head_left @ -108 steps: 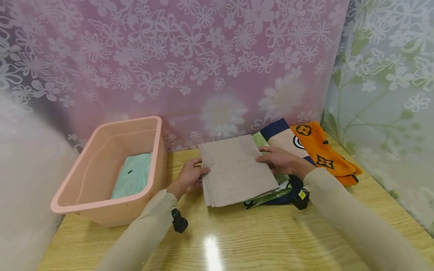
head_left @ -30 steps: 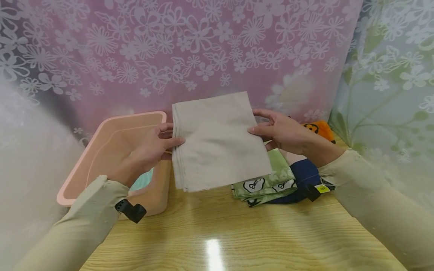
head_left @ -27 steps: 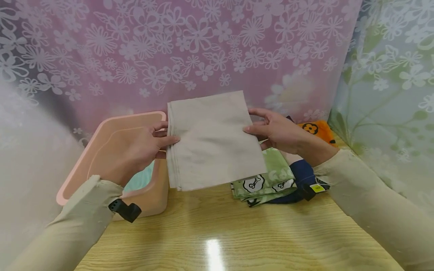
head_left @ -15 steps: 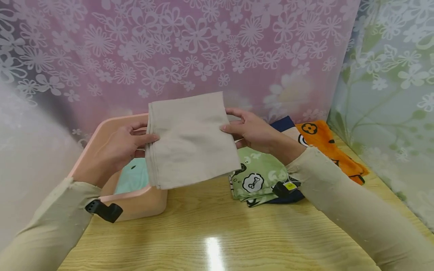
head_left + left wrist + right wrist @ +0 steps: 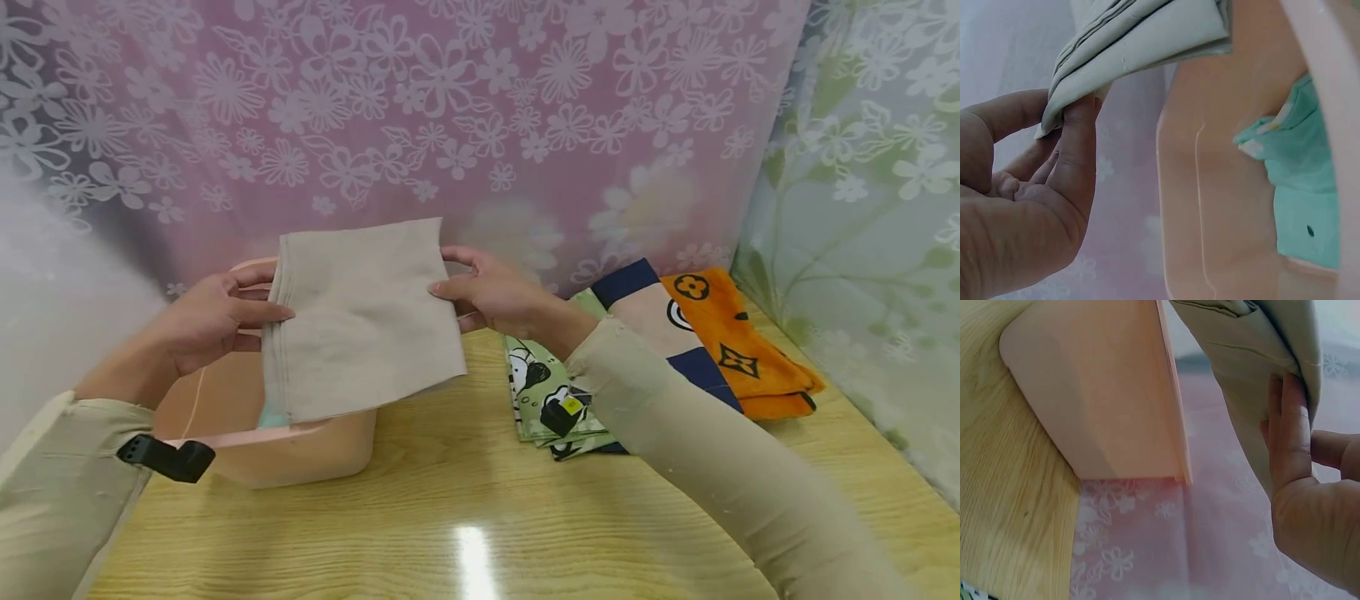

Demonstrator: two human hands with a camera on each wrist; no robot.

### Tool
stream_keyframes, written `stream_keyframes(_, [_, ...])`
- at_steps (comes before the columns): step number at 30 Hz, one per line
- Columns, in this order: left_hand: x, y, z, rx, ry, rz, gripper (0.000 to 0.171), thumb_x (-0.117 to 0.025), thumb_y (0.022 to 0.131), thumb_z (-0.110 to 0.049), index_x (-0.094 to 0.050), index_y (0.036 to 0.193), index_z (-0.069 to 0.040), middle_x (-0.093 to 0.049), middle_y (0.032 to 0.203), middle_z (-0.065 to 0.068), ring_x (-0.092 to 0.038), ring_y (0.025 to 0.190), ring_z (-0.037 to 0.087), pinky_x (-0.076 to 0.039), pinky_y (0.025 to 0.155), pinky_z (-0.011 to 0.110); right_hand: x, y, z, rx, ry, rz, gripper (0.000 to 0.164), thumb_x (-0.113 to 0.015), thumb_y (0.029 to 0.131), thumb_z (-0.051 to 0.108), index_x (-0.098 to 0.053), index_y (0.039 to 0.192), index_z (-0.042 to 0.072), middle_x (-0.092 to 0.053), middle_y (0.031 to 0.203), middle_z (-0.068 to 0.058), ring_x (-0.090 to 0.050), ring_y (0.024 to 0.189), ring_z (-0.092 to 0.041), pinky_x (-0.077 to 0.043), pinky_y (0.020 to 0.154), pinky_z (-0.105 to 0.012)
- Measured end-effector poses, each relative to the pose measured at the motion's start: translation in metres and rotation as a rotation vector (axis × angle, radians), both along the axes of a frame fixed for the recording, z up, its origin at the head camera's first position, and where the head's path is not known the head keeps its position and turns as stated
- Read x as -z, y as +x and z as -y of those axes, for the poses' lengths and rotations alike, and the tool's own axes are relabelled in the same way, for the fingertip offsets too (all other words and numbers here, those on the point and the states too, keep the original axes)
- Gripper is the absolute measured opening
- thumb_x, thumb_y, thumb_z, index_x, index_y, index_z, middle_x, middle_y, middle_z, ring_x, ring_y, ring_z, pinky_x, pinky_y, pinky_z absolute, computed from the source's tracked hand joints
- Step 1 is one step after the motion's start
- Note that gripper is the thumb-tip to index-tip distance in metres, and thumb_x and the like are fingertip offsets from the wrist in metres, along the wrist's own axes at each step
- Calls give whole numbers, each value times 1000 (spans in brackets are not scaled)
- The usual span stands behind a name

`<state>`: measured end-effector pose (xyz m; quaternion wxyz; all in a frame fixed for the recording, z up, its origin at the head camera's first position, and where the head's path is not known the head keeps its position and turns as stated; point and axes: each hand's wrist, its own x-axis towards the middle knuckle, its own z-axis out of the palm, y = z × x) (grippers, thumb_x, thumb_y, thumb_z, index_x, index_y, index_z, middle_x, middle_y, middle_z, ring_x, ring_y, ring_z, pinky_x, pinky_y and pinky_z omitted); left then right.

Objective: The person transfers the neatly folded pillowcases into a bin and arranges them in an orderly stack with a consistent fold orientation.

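A folded beige cloth (image 5: 363, 321) hangs between both hands, partly above the pink plastic tub (image 5: 315, 454). My left hand (image 5: 202, 321) pinches its left edge, thumb on top and fingers beneath. At the opposite edge my right hand (image 5: 498, 296) pinches it the same way. Several layers of the fold show in the left wrist view, where the fingers (image 5: 1079, 150) support the underside. Inside the tub lies a mint-green folded cloth (image 5: 1307, 219), mostly hidden by the beige one in the head view.
On the right of the wooden table (image 5: 420, 533) lie a green printed cloth (image 5: 540, 392), a navy and pink cloth (image 5: 645, 308) and an orange cloth (image 5: 750, 367), overlapping. A pink flowered curtain (image 5: 480, 125) hangs behind; a pale one (image 5: 862, 208) closes the right side.
The beige cloth has been lifted off the cloths on the right and carried left by both hands to above the tub. The green cloth beneath has come into sight.
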<state>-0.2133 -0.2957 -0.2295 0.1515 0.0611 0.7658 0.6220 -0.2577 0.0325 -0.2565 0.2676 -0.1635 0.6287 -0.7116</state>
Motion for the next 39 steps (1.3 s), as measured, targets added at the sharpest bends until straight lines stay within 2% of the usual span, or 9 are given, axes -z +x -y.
stream_keyframes(6, [-1, -4, 27, -8, -87, 8, 71, -60, 93, -4, -20, 152, -7, -63, 114, -8, -66, 94, 19, -55, 75, 37, 8, -2, 27, -1, -17, 15, 56, -54, 98, 5, -30, 148, 16, -61, 115, -17, -66, 92, -29, -57, 64, -37])
stream_keyframes(10, [3, -6, 46, -10, -154, 23, 65, -60, 94, -7, -25, 149, -8, -64, 112, -10, -66, 94, 19, -55, 74, 38, 15, 0, 45, 5, -13, 47, 59, -53, 98, 5, -26, 149, 16, -62, 115, -16, -66, 93, -28, -57, 60, -34])
stream_keyframes(15, [10, -6, 66, -34, -200, 58, 54, -59, 95, -8, -31, 141, -8, -65, 108, -12, -66, 93, 18, -55, 75, 38, 24, 2, 68, 3, -33, 81, 61, -52, 98, 4, -24, 151, 16, -61, 115, -13, -66, 95, -28, -57, 66, -36])
stream_keyframes(18, [12, -7, 73, -40, -206, 75, 49, -57, 96, -6, -33, 137, -11, -65, 106, -11, -66, 91, 18, -56, 74, 38, 29, 0, 78, 4, -50, 92, 59, -51, 98, 2, -26, 150, 15, -62, 113, -12, -66, 94, -27, -57, 65, -35])
stream_keyframes(23, [15, -9, 80, -38, -203, 89, 42, -56, 96, -4, -38, 130, -18, -65, 106, -10, -66, 89, 17, -56, 72, 37, 37, -4, 88, 33, -34, 93, 58, -52, 97, 1, -31, 149, 15, -64, 108, -12, -66, 86, -25, -55, 55, -29])
stream_keyframes(27, [19, -9, 84, -55, -226, 97, 42, -59, 95, -6, -40, 130, -19, -66, 104, -12, -65, 89, 16, -55, 73, 35, 43, -5, 97, 45, -25, 95, 57, -52, 97, 1, -31, 149, 14, -62, 109, -10, -66, 85, -24, -56, 58, -31])
stream_keyframes(32, [25, -8, 94, -73, -299, 97, 50, -62, 93, -11, -36, 136, -16, -64, 102, -17, -64, 90, 14, -55, 75, 34, 47, -4, 109, 46, -1, 41, 57, -52, 97, 0, -31, 149, 12, -61, 115, -11, -66, 89, -26, -57, 66, -38])
stream_keyframes(39, [27, -12, 105, -93, -340, 108, 51, -64, 93, -14, -37, 136, -18, -63, 99, -20, -64, 89, 13, -55, 76, 36, 45, -1, 125, 76, 85, -70, 59, -54, 96, 3, -30, 150, 12, -54, 133, -15, -66, 92, -24, -55, 58, -32])
